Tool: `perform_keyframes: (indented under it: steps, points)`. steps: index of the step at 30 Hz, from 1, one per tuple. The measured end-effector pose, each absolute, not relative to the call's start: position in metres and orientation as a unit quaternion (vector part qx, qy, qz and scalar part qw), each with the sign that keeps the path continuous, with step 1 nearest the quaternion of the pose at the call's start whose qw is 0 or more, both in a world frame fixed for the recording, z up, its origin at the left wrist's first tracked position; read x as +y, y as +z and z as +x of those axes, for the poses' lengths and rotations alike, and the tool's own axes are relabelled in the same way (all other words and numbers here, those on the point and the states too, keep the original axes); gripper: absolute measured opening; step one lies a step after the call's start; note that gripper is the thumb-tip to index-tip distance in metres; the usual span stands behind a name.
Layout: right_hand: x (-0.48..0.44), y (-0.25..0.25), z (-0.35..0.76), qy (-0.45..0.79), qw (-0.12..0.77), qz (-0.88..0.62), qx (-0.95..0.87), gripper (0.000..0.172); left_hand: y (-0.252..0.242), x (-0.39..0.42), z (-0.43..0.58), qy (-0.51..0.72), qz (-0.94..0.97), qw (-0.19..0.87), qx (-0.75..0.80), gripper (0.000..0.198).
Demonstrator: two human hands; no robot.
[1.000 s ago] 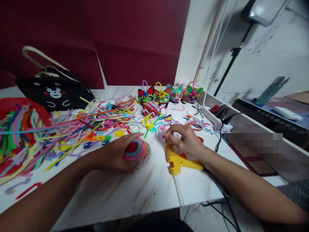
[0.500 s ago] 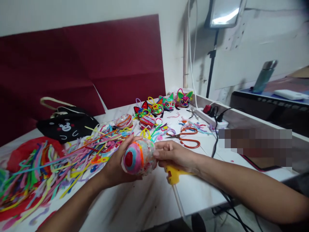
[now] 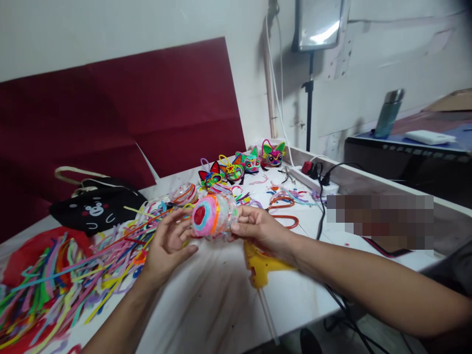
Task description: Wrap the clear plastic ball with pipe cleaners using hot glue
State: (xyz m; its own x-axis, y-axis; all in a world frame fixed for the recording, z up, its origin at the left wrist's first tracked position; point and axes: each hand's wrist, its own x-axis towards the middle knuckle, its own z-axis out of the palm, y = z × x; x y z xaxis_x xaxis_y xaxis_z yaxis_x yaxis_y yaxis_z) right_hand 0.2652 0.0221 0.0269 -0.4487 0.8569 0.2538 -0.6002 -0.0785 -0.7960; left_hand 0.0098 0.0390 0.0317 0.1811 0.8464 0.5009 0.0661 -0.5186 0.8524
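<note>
Right fingers [image 3: 246, 229] pinching striped ball [image 3: 211, 216], left fingers [image 3: 171, 219] spread alongside

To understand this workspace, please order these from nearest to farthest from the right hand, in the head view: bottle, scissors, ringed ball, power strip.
1. Ringed ball: held in the right hand.
2. Scissors: just beyond, to the hand's right.
3. Power strip: farther back, right.
4. Bottle: far back, farthest right.
</note>
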Motion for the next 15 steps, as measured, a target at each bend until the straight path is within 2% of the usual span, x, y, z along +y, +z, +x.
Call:
perform_keyframes:
  steps: [2,4,8,15]
  points:
    - [0.025,0.026,0.266,0.718,0.513,-0.144,-0.448,0.049,0.028,0.036,0.009,0.544,0.646,0.374,0.383,0.045]
    - [0.027,0.024,0.266,0.716,0.516,-0.147,-0.447,0.05,0.025,0.033,0.008,0.535,0.632,0.379,0.413,0.032]
    - [0.026,0.021,0.265,0.707,0.519,-0.153,-0.455,0.048,0.02,0.03,0.01,0.521,0.621,0.393,0.435,0.032]
    - [0.025,0.014,0.262,0.698,0.501,-0.157,-0.488,0.046,0.018,0.03,0.014,0.511,0.614,0.399,0.45,0.044]
